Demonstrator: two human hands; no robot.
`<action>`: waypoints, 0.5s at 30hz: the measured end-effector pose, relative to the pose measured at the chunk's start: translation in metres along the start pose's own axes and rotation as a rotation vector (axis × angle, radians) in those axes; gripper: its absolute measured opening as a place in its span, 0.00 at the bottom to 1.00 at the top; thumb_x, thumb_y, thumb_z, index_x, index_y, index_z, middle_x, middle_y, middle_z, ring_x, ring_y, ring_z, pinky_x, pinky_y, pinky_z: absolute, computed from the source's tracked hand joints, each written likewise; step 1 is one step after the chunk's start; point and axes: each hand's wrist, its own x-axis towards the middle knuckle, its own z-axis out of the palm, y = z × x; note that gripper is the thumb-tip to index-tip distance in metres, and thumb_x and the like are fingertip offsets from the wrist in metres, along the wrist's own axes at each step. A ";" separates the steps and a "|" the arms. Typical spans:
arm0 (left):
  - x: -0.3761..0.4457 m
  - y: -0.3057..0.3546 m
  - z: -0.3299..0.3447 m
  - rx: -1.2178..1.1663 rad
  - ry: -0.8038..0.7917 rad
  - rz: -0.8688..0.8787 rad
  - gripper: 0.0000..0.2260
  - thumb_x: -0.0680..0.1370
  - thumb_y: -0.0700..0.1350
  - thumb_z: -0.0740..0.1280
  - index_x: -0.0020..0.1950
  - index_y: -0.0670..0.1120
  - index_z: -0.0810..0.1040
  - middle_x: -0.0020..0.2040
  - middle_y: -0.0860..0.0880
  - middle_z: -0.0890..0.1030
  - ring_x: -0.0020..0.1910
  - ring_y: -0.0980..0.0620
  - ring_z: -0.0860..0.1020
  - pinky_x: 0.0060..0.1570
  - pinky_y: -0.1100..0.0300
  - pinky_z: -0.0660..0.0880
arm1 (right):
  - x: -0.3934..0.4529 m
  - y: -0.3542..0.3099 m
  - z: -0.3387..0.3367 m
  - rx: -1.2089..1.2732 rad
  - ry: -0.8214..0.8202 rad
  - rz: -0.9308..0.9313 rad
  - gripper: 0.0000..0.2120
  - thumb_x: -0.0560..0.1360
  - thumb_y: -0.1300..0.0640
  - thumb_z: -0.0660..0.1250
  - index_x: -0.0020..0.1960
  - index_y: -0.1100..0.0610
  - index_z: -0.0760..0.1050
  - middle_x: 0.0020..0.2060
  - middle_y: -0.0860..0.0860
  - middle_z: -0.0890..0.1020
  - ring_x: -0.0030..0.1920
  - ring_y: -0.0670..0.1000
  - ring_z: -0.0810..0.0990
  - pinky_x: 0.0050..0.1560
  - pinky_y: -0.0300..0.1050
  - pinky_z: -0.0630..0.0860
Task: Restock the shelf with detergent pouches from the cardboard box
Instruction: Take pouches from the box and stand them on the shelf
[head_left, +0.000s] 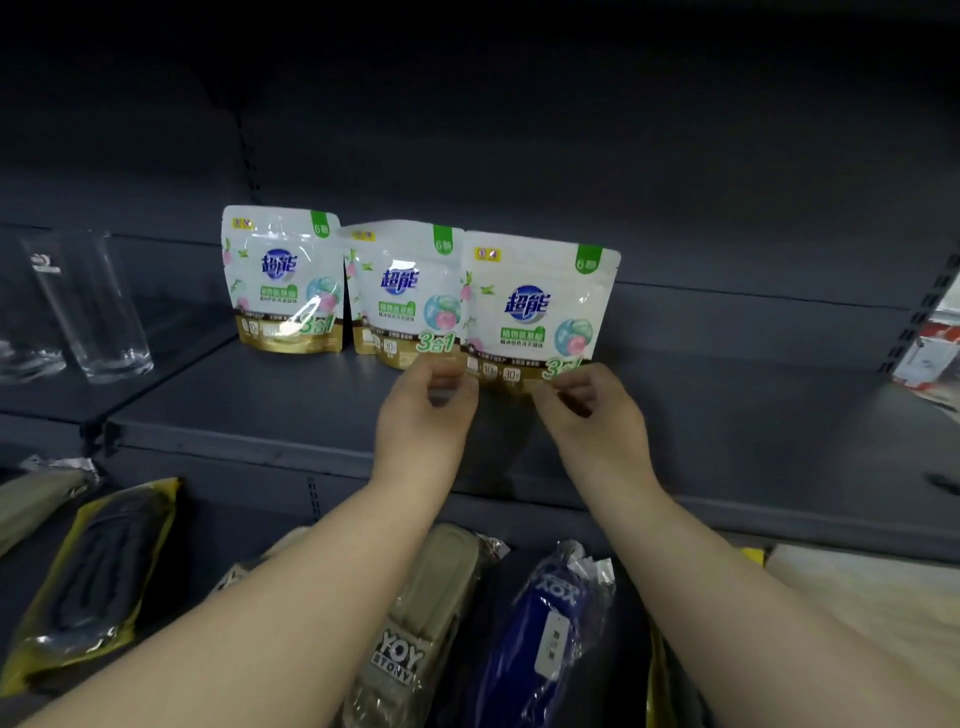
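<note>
Three pouches stand on the shelf (311, 415). The left hand (421, 410) and right hand (587, 410) pinch the right pouch's (535, 312) bottom corners; fingers curled.

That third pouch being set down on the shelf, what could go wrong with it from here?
The rightmost pouch looks soft and is gripped only at its bottom corners by the left hand and right hand, so it may slump or tip once let go. It overlaps the middle pouch, so a nudge could knock that over. The drinking glasses farther left seem out of harm's way.
</note>
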 end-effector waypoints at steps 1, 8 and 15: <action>-0.013 -0.001 -0.007 -0.044 0.002 0.016 0.05 0.77 0.42 0.69 0.50 0.50 0.81 0.44 0.54 0.82 0.46 0.55 0.80 0.44 0.65 0.74 | -0.014 -0.004 0.002 0.075 -0.053 -0.019 0.03 0.74 0.55 0.72 0.45 0.52 0.78 0.39 0.50 0.84 0.40 0.47 0.83 0.44 0.43 0.79; -0.112 -0.066 -0.066 -0.091 -0.200 -0.185 0.15 0.74 0.27 0.59 0.33 0.42 0.76 0.29 0.46 0.79 0.30 0.52 0.77 0.33 0.58 0.74 | -0.120 0.024 0.016 0.106 -0.623 -0.018 0.07 0.76 0.57 0.69 0.39 0.49 0.80 0.33 0.50 0.83 0.35 0.50 0.82 0.41 0.49 0.82; -0.201 -0.186 -0.113 0.531 -0.752 -0.668 0.12 0.75 0.40 0.62 0.38 0.52 0.81 0.39 0.49 0.84 0.42 0.49 0.83 0.49 0.54 0.79 | -0.205 0.110 0.046 -0.394 -1.137 0.166 0.05 0.73 0.52 0.68 0.48 0.49 0.80 0.44 0.47 0.85 0.45 0.45 0.83 0.50 0.43 0.79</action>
